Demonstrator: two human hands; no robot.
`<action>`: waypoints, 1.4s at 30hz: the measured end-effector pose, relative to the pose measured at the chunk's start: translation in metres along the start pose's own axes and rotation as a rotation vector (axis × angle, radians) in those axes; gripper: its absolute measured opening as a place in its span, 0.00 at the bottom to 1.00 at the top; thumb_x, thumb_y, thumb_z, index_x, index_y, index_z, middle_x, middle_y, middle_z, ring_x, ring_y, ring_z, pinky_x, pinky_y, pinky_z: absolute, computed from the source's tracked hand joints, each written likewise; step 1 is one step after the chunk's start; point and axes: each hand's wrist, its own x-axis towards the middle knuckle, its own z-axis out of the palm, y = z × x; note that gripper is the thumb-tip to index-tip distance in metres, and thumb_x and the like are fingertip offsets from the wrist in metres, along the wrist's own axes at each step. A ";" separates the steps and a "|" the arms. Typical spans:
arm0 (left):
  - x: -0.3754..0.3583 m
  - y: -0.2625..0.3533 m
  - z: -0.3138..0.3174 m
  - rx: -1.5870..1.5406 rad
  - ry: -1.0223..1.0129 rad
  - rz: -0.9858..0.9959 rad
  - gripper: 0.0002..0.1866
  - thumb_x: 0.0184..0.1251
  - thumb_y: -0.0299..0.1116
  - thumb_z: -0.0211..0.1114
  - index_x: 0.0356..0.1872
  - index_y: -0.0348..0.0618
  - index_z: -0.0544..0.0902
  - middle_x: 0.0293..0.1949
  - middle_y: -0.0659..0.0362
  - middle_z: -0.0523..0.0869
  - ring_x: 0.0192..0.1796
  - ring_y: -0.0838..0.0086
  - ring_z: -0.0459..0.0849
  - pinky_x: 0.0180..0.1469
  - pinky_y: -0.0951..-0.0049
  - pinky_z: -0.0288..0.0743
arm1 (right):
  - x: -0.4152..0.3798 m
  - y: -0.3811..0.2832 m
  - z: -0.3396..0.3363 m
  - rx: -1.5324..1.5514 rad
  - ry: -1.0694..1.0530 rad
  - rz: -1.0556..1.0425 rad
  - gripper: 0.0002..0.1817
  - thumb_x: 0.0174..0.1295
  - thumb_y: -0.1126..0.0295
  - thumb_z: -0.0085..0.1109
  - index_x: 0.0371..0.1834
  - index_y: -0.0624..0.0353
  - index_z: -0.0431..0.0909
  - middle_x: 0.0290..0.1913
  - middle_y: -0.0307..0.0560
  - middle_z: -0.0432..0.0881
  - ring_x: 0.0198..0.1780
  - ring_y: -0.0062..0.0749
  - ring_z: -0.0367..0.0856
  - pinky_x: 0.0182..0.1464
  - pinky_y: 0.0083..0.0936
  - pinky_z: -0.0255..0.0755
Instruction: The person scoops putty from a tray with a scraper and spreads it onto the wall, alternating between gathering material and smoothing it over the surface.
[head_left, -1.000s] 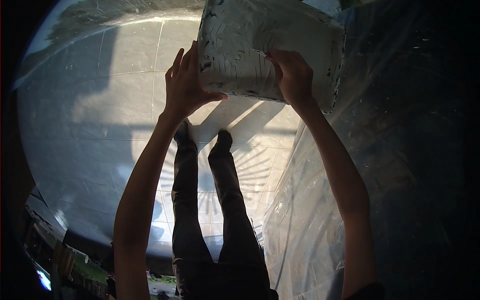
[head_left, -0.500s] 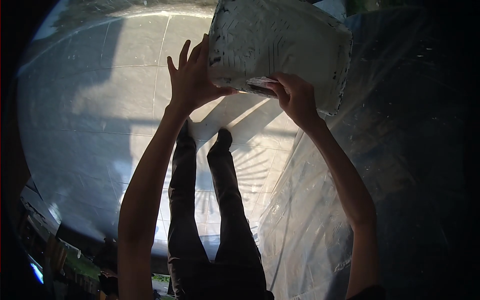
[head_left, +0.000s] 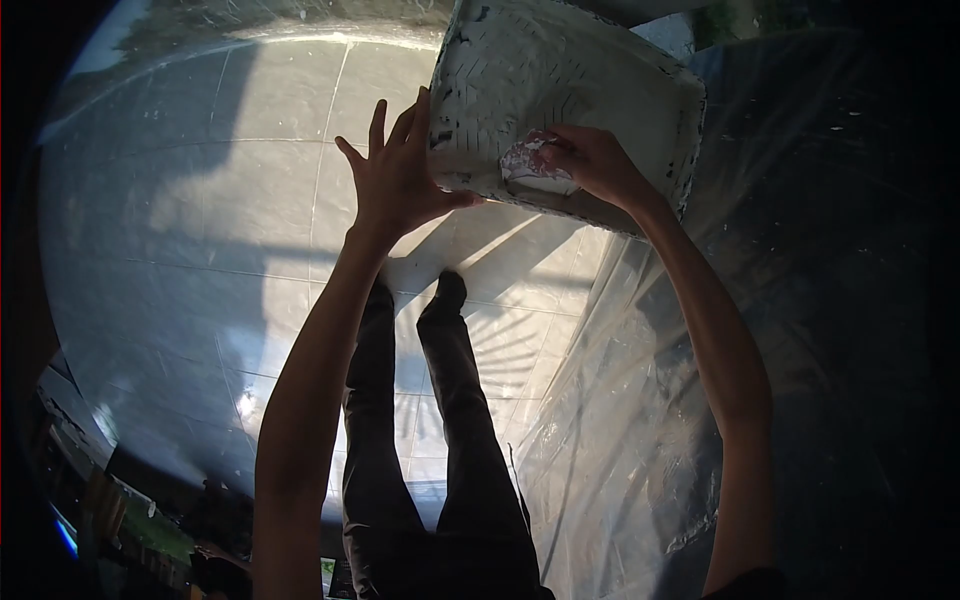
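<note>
A paint tray [head_left: 625, 110], coated in white paint and marked with ridges, is at the top centre. My left hand [head_left: 395, 180] holds its near left corner, thumb along the near edge and a finger against the left side, the other fingers spread outward. Inside the tray, close to the near edge, my right hand [head_left: 590, 165] is closed on a crumpled, paint-smeared pinkish-white piece [head_left: 527, 160]. Paint covers this piece, and I cannot tell whether it is a rag or a sponge.
Sunlit floor tiles [head_left: 290, 195] with shadows lie below, under my legs [head_left: 455, 380]. Clear plastic sheeting [head_left: 610, 430] spreads along the right side. Assorted dark objects [head_left: 130, 510] are at the lower left.
My right hand has moved from the tray's near edge inward and up over the painted surface with the piece. The tray's inside shows more; my left hand remains at its corner.
</note>
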 end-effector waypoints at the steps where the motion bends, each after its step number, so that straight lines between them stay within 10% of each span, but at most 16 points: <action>1: 0.000 0.000 -0.001 0.000 0.002 0.000 0.78 0.24 0.68 0.83 0.81 0.51 0.49 0.75 0.58 0.68 0.82 0.48 0.50 0.67 0.12 0.38 | 0.001 0.001 -0.001 0.012 -0.011 0.003 0.18 0.68 0.61 0.65 0.56 0.56 0.84 0.42 0.49 0.90 0.43 0.31 0.88 0.48 0.29 0.78; 12: 0.000 0.001 -0.004 -0.012 -0.046 0.000 0.79 0.25 0.66 0.84 0.82 0.49 0.47 0.76 0.57 0.67 0.82 0.49 0.50 0.68 0.13 0.36 | 0.015 0.001 -0.020 -0.048 -0.116 0.084 0.19 0.72 0.61 0.61 0.59 0.63 0.81 0.40 0.43 0.87 0.40 0.20 0.81 0.49 0.22 0.75; 24: -0.001 0.006 -0.035 -0.004 -0.111 0.038 0.70 0.37 0.65 0.82 0.80 0.44 0.52 0.78 0.53 0.59 0.81 0.46 0.49 0.72 0.25 0.51 | -0.005 -0.021 -0.042 0.533 0.034 0.269 0.19 0.75 0.61 0.58 0.58 0.67 0.80 0.45 0.41 0.85 0.44 0.17 0.80 0.50 0.22 0.77; 42: 0.056 0.078 -0.290 -0.227 0.391 0.269 0.45 0.59 0.43 0.77 0.76 0.47 0.63 0.71 0.47 0.71 0.77 0.45 0.61 0.73 0.48 0.63 | -0.077 -0.228 -0.214 1.175 0.309 0.002 0.17 0.76 0.63 0.53 0.51 0.69 0.80 0.37 0.40 0.86 0.32 0.15 0.84 0.27 0.13 0.79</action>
